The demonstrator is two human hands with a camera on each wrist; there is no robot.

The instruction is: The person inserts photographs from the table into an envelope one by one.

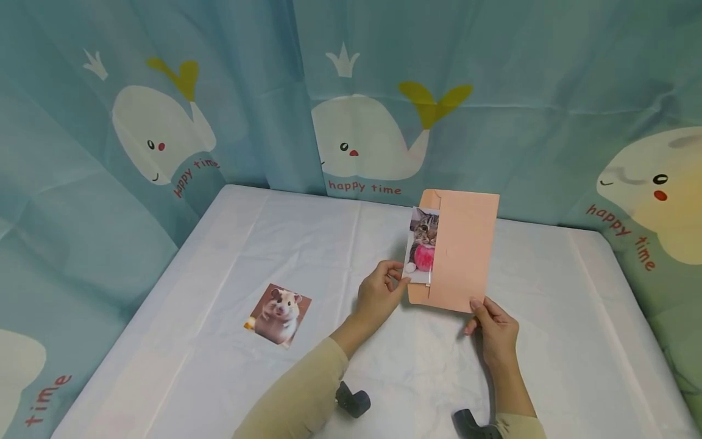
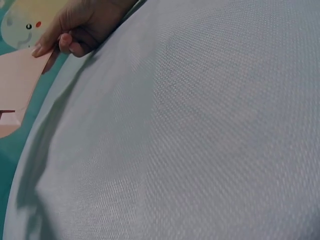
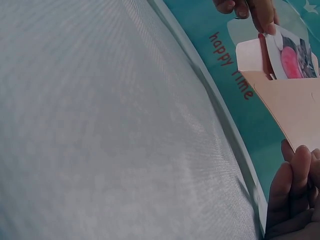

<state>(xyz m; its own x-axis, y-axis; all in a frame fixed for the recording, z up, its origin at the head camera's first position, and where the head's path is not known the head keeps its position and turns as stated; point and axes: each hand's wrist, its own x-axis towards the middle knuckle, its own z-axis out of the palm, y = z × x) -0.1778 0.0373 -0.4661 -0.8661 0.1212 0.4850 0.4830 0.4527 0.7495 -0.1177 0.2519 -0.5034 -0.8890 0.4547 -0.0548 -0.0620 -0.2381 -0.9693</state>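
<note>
A peach paper envelope is held up over the table, its open side facing left. My right hand pinches its lower right corner between thumb and fingers. Partly inside the envelope is a photo card of a tabby cat with a pink ball; its right part is hidden by the envelope's front. My left hand pinches the card's lower left corner, as the right wrist view also shows with the card sticking out of the envelope. In the left wrist view, the right hand grips the envelope corner.
A hamster picture card lies face up on the white-covered table, left of my left forearm. Black wrist mounts show near both forearms. Behind the table hangs a blue-green curtain with whale prints.
</note>
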